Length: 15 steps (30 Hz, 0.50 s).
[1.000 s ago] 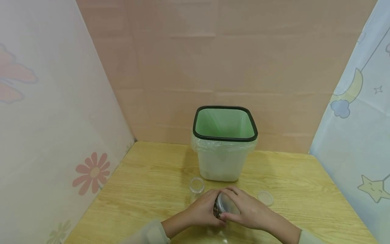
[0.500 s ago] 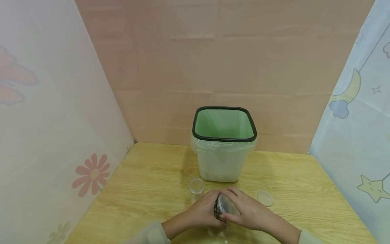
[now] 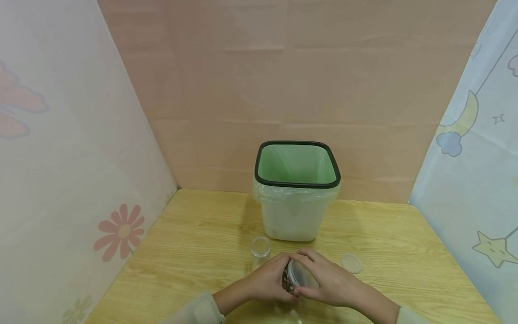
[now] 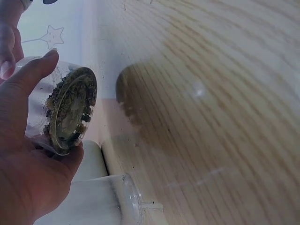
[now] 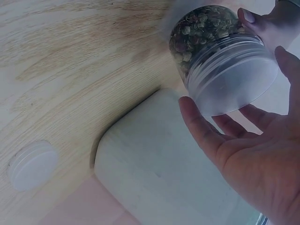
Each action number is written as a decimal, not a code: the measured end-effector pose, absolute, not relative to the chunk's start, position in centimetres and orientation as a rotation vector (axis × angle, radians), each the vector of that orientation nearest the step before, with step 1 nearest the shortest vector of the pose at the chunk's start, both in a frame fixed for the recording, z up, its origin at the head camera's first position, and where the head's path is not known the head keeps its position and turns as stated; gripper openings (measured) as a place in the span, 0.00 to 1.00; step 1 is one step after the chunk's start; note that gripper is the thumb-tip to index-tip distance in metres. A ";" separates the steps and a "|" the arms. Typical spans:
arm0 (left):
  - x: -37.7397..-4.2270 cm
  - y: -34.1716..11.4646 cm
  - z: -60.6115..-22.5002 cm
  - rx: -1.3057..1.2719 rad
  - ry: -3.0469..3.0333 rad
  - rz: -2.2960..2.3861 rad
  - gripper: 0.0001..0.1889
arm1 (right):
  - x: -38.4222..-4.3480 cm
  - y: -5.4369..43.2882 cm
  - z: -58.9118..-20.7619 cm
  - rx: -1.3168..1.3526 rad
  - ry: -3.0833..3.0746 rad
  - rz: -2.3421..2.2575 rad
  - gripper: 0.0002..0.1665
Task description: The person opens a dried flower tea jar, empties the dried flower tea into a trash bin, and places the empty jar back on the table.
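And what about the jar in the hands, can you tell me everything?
The jar is clear, short and round, like plastic, with dry-looking brown-green bits inside. Its cloudy, ridged lid is on. It tilts above the table, lid toward the right hand, which holds the lid; the left hand grips the body.

No legible text, label, brand, number or sign appears on any surface in the three views.

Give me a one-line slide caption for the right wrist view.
Right hand grips the translucent lid of a jar held by the left hand; a second lid lies on the table.
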State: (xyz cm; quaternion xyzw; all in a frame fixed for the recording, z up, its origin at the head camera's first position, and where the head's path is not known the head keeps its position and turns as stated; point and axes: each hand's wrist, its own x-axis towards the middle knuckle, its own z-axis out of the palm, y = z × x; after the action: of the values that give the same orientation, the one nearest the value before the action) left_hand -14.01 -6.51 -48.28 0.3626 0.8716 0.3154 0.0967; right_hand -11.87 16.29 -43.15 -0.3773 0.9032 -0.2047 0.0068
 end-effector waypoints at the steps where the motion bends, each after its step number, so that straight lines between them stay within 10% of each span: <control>1: -14.0 -6.5 -48.3 1.070 2.586 0.938 0.54 | -11.9 16.3 -43.1 -1.170 2.825 -0.646 0.44; 15: -13.8 -6.4 -48.3 1.031 2.636 0.933 0.54 | -12.1 16.1 -43.1 -1.042 2.812 -0.701 0.47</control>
State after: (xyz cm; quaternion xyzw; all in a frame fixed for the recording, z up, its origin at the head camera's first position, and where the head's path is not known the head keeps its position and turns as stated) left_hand -13.76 -6.38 -48.30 0.3450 0.8815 0.3120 0.0807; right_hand -12.08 16.13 -43.07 -0.3381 0.9127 -0.2274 0.0309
